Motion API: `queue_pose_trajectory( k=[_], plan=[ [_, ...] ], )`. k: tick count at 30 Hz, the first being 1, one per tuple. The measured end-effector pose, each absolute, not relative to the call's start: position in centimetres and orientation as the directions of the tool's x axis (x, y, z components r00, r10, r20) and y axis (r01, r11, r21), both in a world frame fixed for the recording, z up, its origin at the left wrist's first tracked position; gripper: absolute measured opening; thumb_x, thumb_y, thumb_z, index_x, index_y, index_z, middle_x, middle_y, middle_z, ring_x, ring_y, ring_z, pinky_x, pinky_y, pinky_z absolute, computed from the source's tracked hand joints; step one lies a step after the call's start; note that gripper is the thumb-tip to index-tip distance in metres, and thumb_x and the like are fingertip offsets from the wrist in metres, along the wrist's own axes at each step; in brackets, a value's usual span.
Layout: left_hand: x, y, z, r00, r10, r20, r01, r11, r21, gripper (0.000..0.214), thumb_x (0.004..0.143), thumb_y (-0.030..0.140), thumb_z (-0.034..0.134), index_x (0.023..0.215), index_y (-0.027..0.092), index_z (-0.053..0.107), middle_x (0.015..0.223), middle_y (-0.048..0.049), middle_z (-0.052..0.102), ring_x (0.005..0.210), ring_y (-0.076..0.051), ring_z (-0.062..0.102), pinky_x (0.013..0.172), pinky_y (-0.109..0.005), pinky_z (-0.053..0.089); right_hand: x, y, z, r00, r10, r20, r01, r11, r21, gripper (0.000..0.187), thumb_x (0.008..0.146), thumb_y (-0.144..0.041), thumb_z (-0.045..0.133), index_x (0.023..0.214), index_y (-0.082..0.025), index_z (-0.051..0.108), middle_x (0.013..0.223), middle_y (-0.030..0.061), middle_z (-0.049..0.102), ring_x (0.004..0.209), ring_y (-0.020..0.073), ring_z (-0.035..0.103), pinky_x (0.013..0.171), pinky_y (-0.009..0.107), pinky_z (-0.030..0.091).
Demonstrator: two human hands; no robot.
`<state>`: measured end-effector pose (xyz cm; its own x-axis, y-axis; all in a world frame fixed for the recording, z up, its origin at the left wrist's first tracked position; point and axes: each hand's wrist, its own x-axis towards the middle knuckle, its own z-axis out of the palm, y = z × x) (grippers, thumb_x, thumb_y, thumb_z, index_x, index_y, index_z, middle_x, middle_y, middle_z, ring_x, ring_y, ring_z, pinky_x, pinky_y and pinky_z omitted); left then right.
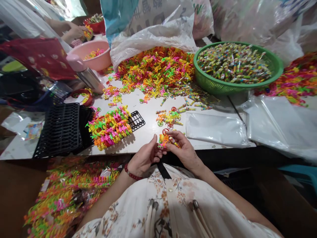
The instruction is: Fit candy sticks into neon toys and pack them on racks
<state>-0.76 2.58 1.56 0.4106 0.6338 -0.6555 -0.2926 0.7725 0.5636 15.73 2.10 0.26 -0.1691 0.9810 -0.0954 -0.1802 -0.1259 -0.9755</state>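
My left hand (145, 158) and my right hand (182, 149) meet at the table's front edge, both pinched on a small bunch of bright plastic toy pieces (165, 138) with a red ring. Just beyond lies a small cluster of the same pieces and wrapped candies (170, 118). A row of neatly packed toys (110, 127) rests on a black grid tray (136, 120) to my left. A big heap of loose neon toys (156, 71) spills from a plastic sack further back.
A green basket (277, 67) of wrapped candies stands at the right. Flat clear bags (216, 129) lie beside my right hand. Black trays (60, 129) are stacked at the left, a pink bowl (105, 59) behind. Another person's hand (74, 31) works at the far left. Bagged toys (66, 195) sit below the table.
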Motion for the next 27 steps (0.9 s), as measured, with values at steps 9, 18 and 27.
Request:
queue_pose_trajectory(
  k=[9,18,27],
  plan=[
    [0.0,2.6,0.9,0.491,0.599,-0.633,-0.624,0.748,0.224,0.025,0.082,0.03,0.07,0.1,0.014,0.065,0.084,-0.0048,0.067,0.064,-0.011,0.061,0.054,-0.021,0.049,15.6,2.1,0.2,-0.133,0.984,-0.115,-0.167,-0.137,-0.976,0.05,0.078,-0.029,0.071,0.123,-0.028,0.049,0.11,0.0033,0.061,0.097,0.0162,0.06,0.087,0.032,0.052],
    [0.3,3.1,0.9,0.398,0.686,-0.61,-0.71,0.651,0.269,0.01,0.081,0.017,0.066,0.089,0.011,0.067,0.085,-0.0064,0.068,0.067,-0.01,0.061,0.057,-0.019,0.049,15.6,1.7,0.0,-0.184,0.97,-0.162,-0.227,-0.202,-0.953,0.061,0.074,-0.027,0.077,0.126,-0.029,0.046,0.111,0.0023,0.064,0.098,0.0162,0.063,0.088,0.031,0.052],
    [0.3,2.8,1.0,0.272,0.842,-0.465,-0.663,0.514,0.544,0.021,0.069,0.015,0.078,0.086,0.014,0.066,0.087,-0.0025,0.069,0.076,-0.011,0.065,0.072,-0.022,0.053,16.2,1.9,0.3,-0.312,0.882,-0.354,-0.305,-0.446,-0.842,0.036,0.076,-0.038,0.076,0.106,-0.022,0.064,0.085,-0.0011,0.066,0.057,0.0067,0.05,0.046,0.018,0.032]
  ],
)
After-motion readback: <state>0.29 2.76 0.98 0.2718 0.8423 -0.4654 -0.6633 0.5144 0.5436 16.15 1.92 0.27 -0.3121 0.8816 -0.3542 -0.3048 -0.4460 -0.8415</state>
